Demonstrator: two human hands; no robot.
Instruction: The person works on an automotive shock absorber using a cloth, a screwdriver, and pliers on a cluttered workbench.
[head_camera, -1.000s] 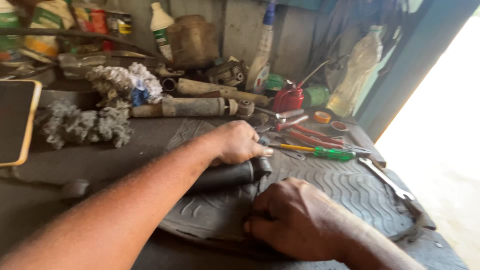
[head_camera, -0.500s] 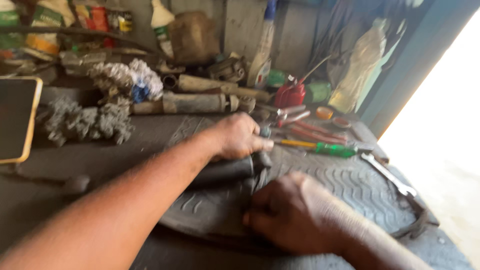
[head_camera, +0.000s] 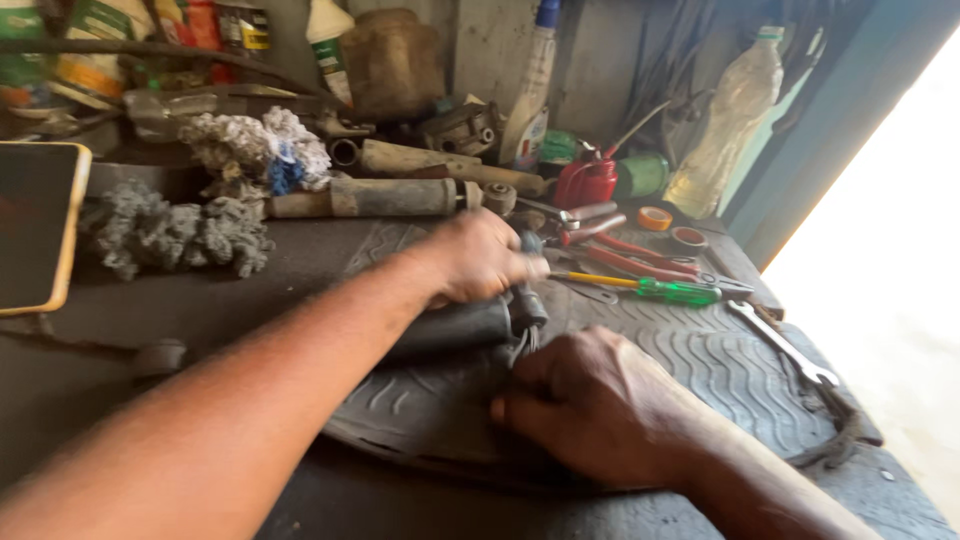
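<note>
Head view, looking down on a cluttered tabletop (head_camera: 150, 400). Left hand (head_camera: 478, 258) closed over the upper end of a dark cylindrical part (head_camera: 455, 325) (rubber-sleeved, looks like a shock absorber body), fingers wrapped round it; motion blur hides the fingertips. The cylinder lies roughly crosswise on a ribbed black rubber mat (head_camera: 700, 370), its body running out from under the left hand toward the left forearm. Right hand (head_camera: 590, 405) lies palm down on the mat just below the cylinder's end, fingers curled and bunched against a thin wire or spring piece (head_camera: 522, 345) there; cannot tell whether it is pinched or only touched.

Beyond the left hand, near the mat's far edge: yellow-and-green screwdriver (head_camera: 640, 287), red-handled pliers (head_camera: 620, 255), red oil can (head_camera: 588, 182). A spanner (head_camera: 785, 345) lies on the mat's right side, well apart from both hands. Far side: a second, rusty cylinder (head_camera: 380, 197), grey rag wad (head_camera: 170, 232), plastic bottle (head_camera: 735, 115). Yellow-edged dark tablet (head_camera: 35, 225) at left.
</note>
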